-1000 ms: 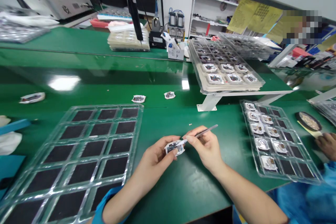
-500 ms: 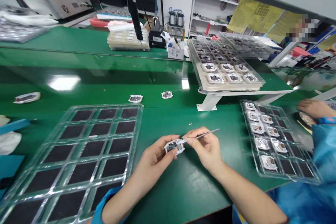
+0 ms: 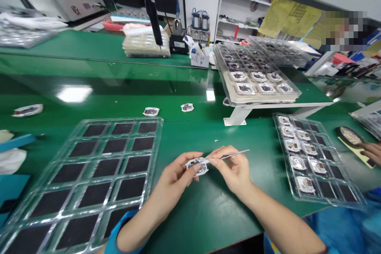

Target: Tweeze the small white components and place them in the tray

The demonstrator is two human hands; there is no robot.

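head view, only one here. person's left hand [image 3: 175, 180] and right hand [image 3: 232, 170] are held together low over the green bench [image 3: 202, 222]. left thumb and fingers are clenched in a pinch on a small white-backed circuit module [image 3: 196, 166], so it sits up off the bench between the hands, not resting on anything. right thumb and first fingers grip slim metal tweezers [image 3: 235, 154], tips pointing in at the module's edge; exact tip contact is hidden by the fingers. step in hand looks like fine tweezer work on that module, held in the air. next move seems to call for a steady left pinch and careful tip control.

left of the hands, a clear blister tray [image 3: 127, 119] holds black foam pads, no modules visible in it. right, another clear tray [image 3: 333, 166] holds a column of modules. loose modules [image 3: 151, 111] lie on the bench further out. a co-worker's hand [image 3: 372, 152] is at far right, beside a round black dish [image 3: 349, 136].
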